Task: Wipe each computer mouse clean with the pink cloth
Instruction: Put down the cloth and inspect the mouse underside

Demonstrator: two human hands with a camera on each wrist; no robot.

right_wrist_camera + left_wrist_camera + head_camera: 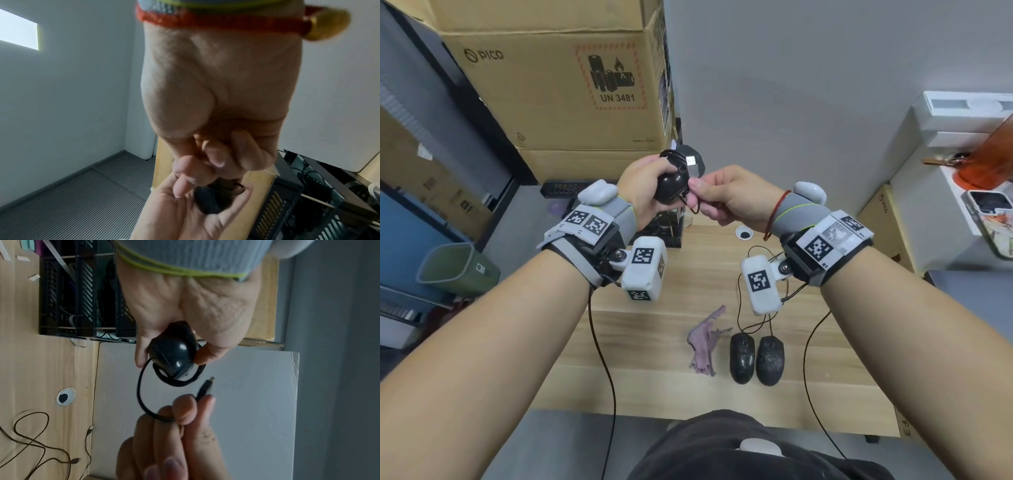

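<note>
My left hand (650, 185) grips a glossy black mouse (671, 185) held up above the far side of the wooden desk (654, 359); its cable is coiled around the body. My right hand (726, 198) pinches the loose end of that cable (144, 402) near the USB plug (206, 387). In the left wrist view the mouse (173, 353) sits between thumb and fingers. Two more black mice (742, 357) (769, 359) lie side by side on the desk. The crumpled pink cloth (705, 342) lies just left of them, with no hand on it.
Stacked cardboard boxes (558, 85) stand at the back left, a black slotted organiser (82, 296) under my hands. A desk cable hole (744, 233) is behind the mice, whose thin cables (756, 308) trail over the desk. White shelf with orange object (986, 164) at right; green bin (455, 267) left.
</note>
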